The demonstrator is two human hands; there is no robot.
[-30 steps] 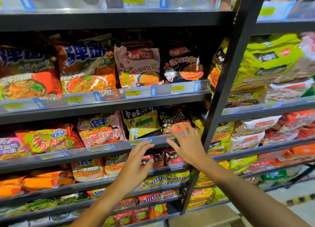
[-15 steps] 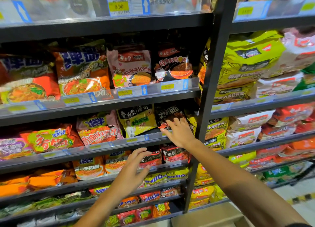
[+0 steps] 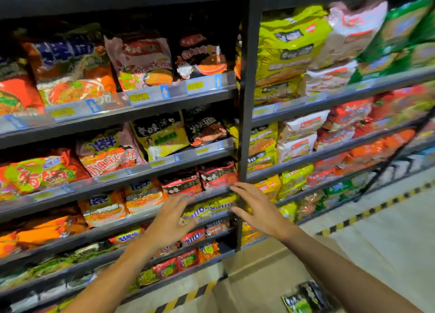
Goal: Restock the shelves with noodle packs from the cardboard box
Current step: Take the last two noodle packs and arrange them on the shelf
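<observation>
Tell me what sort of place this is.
Most likely a shop's instant noodle aisle. Dark metal shelves are packed with colourful plastic noodle packs, yellow price labels sit along the shelf edges, and black and yellow hazard tape marks the floor.

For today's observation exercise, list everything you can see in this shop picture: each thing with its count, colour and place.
Dark metal shelving: two bays, tiers filling the view.
Plastic noodle packs: too many to count; orange, pink, black, yellow, green, white; on all tiers.
Yellow price labels: several, on shelf rails.
Black-and-green packs: a few, blurred, bottom edge.
Yellow-black floor tape: one visible strip, right.
Left hand: one, empty, before a lower shelf.
Right hand: one, empty, by the upright.
</observation>
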